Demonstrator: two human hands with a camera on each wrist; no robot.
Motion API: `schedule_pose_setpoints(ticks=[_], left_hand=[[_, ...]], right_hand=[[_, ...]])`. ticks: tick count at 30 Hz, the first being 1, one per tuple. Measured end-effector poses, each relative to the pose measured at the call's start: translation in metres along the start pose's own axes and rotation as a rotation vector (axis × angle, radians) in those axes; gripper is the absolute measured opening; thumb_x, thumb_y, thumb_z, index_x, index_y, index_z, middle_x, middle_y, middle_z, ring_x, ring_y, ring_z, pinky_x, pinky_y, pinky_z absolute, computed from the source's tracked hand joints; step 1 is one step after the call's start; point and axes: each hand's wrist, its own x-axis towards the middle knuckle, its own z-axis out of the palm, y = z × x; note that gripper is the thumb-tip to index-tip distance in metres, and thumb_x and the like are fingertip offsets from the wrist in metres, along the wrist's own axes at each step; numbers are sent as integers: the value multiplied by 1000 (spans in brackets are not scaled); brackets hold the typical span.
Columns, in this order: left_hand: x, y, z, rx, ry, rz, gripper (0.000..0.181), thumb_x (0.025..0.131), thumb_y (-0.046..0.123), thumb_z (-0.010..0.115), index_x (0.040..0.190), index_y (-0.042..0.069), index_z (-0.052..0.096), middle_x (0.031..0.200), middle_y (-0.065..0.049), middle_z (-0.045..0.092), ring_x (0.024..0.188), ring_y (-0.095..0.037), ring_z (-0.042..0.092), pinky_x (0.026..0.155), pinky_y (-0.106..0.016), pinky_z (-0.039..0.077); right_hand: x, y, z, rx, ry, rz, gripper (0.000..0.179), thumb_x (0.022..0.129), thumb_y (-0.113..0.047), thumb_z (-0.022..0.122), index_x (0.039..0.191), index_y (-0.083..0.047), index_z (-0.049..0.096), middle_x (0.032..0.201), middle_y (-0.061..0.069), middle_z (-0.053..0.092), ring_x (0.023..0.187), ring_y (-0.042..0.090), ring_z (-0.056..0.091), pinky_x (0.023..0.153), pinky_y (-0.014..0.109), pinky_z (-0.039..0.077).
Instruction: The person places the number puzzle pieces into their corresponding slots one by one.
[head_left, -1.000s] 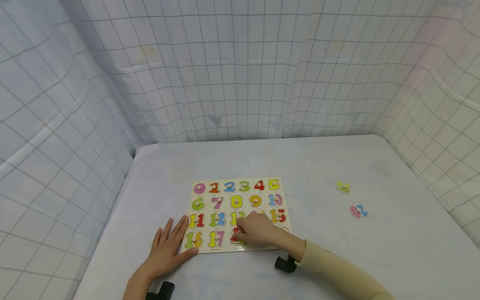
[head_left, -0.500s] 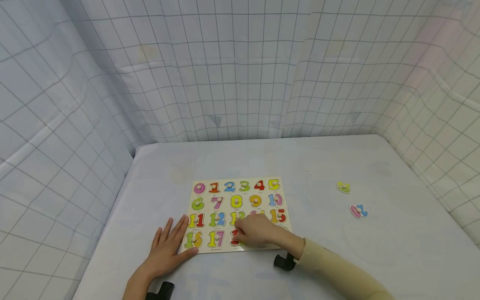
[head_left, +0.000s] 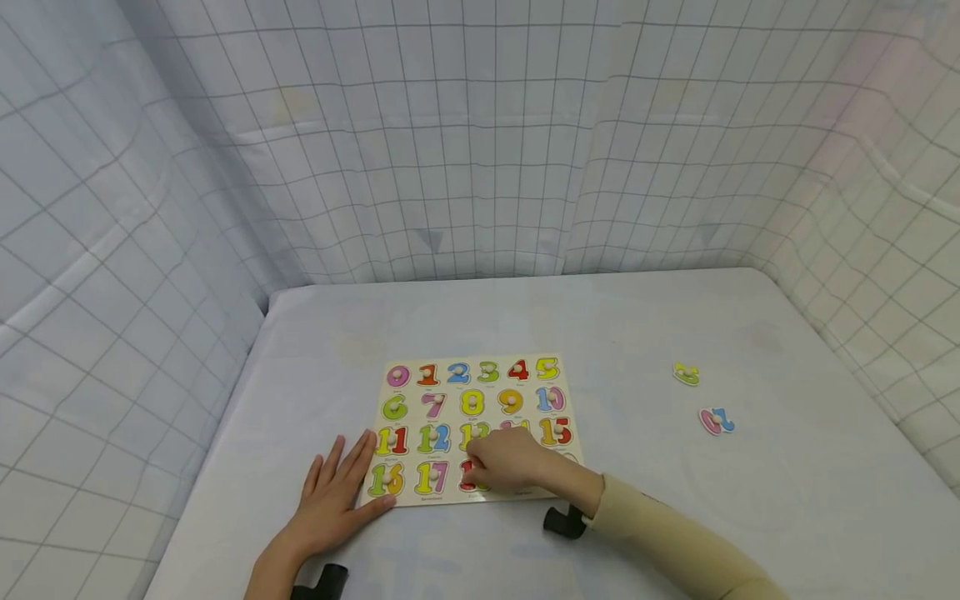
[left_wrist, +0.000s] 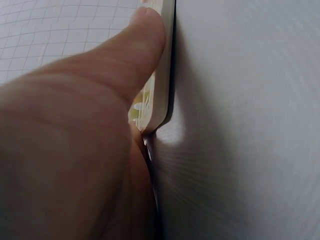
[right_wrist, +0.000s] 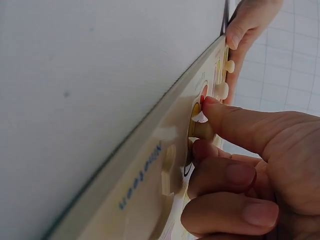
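Note:
A cream number puzzle board (head_left: 454, 485) with knobbed, colourful pieces lies on the table. My left hand (head_left: 330, 510) rests at its lower left corner, fingers spread along the side and thumb on the front edge. My right hand (head_left: 510, 461) pinches the red and yellow number 18 puzzle piece (right_wrist: 196, 112) at the bottom row. In the right wrist view the thumb lies on the piece's red part and the other fingers curl near its knob. Beside it shows the bare recess (right_wrist: 169, 172) above the word Nineteen. The hand hides part of the lower right of the board.
Two loose puzzle pieces lie to the right of the board: a yellow-green one (head_left: 686, 374) and a pink and blue number 20 (head_left: 717, 422). White gridded cloth (head_left: 480, 150) stands behind and on both sides of the table (head_left: 615, 333).
My right hand has shifted very slightly left over the number 18 piece. The left hand, the board and the loose pieces stay in place.

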Motion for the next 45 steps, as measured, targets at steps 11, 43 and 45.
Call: schedule_pose_setpoints(ticks=[11, 43, 45], left_hand=[[-1, -3, 5, -11, 48, 32, 93, 83, 59, 61, 152, 10, 22, 154, -14, 23, 141, -38, -1, 107, -58, -8], [-1, 2, -1, -6, 8, 2, 95, 82, 61, 61, 152, 9, 21, 155, -13, 21, 141, -40, -2, 107, -58, -7], [-1, 2, -1, -6, 13, 5, 95, 82, 60, 61, 152, 9, 22, 155, -13, 21, 141, -40, -1, 107, -58, -7]], right_hand=[[-1, -2, 2, -27, 25, 26, 40, 89, -42, 64, 63, -19, 44, 52, -8, 37, 47, 6, 34, 46, 22, 22], [-117, 212, -80, 115, 198, 795, 74, 101, -52, 21, 115, 15, 50, 81, 18, 59, 66, 28, 52, 58, 42, 42], [-121, 219, -78, 114, 174, 835, 73, 101, -49, 22, 115, 17, 50, 78, 19, 58, 66, 29, 52, 59, 43, 42]])
